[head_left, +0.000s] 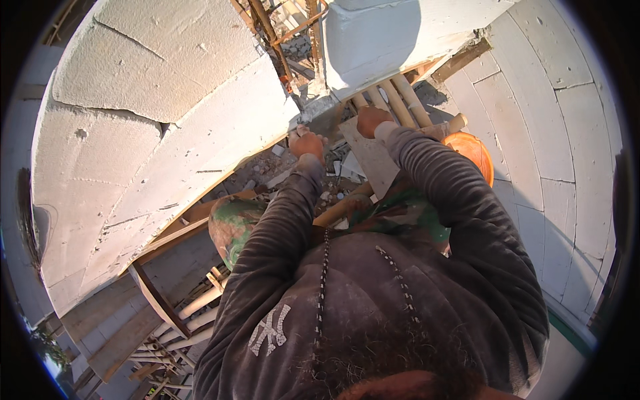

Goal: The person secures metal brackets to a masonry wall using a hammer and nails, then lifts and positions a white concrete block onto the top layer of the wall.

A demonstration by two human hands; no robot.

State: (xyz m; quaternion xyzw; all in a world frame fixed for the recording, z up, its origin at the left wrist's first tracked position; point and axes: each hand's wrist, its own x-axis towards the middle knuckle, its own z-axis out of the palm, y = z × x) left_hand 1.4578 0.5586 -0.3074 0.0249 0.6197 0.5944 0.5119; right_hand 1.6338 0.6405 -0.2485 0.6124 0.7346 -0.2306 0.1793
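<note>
At the near corner of the left wall section (180,140), the left hand (307,145) is positioned with its back upward and its fingers curled. It is just beside the lower edge of the white blockwork. The fingertips are partly hidden; whether this hand holds an item cannot be told.

To the right of the left hand, and slightly farther forward, the right hand (372,122) is bunched, with the fingers folded inward. It is located at the far end of a flat board (373,163), which slopes back toward the body. The hand appears to be at or against the board, but the angle does not confirm contact or grip.

Between and below both hands lies broken rubble (337,175). Directly beyond the right hand, round wooden poles (403,103) run side by side. To the right of the right hand, partly covered by the forearm, is an orange round item (472,152).

Forward of both hands stands the right wall section (373,43), white with a dark shadow. Forward of the left hand, rusty steel bars (267,37) occupy the gap between the two wall sections.
</note>
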